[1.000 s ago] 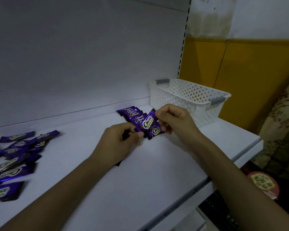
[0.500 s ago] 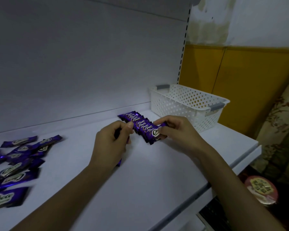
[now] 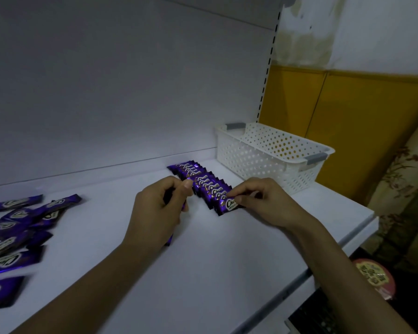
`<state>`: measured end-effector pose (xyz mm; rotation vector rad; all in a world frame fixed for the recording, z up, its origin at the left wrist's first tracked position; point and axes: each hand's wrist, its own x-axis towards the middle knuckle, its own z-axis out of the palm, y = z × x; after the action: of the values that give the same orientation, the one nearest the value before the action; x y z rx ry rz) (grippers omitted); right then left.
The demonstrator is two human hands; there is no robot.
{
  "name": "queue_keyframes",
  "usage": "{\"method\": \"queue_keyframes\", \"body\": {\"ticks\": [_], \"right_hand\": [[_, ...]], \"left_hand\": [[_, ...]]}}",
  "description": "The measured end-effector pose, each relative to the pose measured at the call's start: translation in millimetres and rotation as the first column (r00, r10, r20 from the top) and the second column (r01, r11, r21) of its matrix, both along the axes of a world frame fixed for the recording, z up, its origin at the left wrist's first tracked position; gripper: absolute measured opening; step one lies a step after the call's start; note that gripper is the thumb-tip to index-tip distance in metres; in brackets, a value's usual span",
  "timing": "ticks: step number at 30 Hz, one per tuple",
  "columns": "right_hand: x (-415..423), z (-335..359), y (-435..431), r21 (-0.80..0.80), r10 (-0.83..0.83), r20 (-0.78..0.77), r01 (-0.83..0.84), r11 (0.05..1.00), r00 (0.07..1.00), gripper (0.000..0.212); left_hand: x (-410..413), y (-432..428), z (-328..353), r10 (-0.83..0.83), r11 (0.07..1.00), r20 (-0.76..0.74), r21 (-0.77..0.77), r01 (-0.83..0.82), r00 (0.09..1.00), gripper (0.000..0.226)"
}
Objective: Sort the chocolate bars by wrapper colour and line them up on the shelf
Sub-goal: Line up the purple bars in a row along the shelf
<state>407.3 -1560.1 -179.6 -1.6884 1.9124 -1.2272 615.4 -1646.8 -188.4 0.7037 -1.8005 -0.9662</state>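
Several purple chocolate bars form an overlapping row on the white shelf, running from the back panel toward me. My right hand pinches the front bar of that row, which lies against the others. My left hand is curled around other purple bars, mostly hidden inside the fist, with its thumb at the row's left side. A loose heap of purple bars lies at the far left of the shelf.
A white perforated basket with grey handles stands at the shelf's back right, just behind my right hand. The shelf's front edge runs diagonally at lower right. A round pink-lidded thing sits below the shelf.
My right hand has lowered the bar it held up a second ago onto the front end of the row. My left hand has shifted slightly up beside the row.
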Motion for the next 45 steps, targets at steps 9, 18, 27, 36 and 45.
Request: {"method": "queue_keyframes", "body": {"ticks": [9,18,27,36,45], "right_hand": [[0,-6,-6,-0.060,-0.066,-0.084,0.061,0.996,0.994,0.024],[31,-3,-5,-0.223,-0.064,0.035,0.070,0.972,0.997,0.024],[91,-9,-11,-0.176,0.218,0.153,-0.190,0.966,0.964,0.022],[83,-6,-13,-0.251,0.050,0.447,0.071,0.965,0.893,0.016],[79,-2,-5,-0.270,0.033,0.429,0.094,0.958,0.903,0.016]], "left_hand": [[-2,-3,-3,0.033,0.999,0.002,-0.011,-0.033,0.999,0.030],[-4,-4,-4,0.037,0.999,-0.021,0.033,-0.036,0.999,0.032],[-2,-1,-2,-0.060,0.987,-0.082,0.145,0.071,0.995,0.041],[1,-5,-2,-0.103,0.975,-0.030,0.193,0.107,0.994,0.033],[2,-3,-3,-0.113,0.994,0.047,0.013,0.112,0.993,0.007]]}}
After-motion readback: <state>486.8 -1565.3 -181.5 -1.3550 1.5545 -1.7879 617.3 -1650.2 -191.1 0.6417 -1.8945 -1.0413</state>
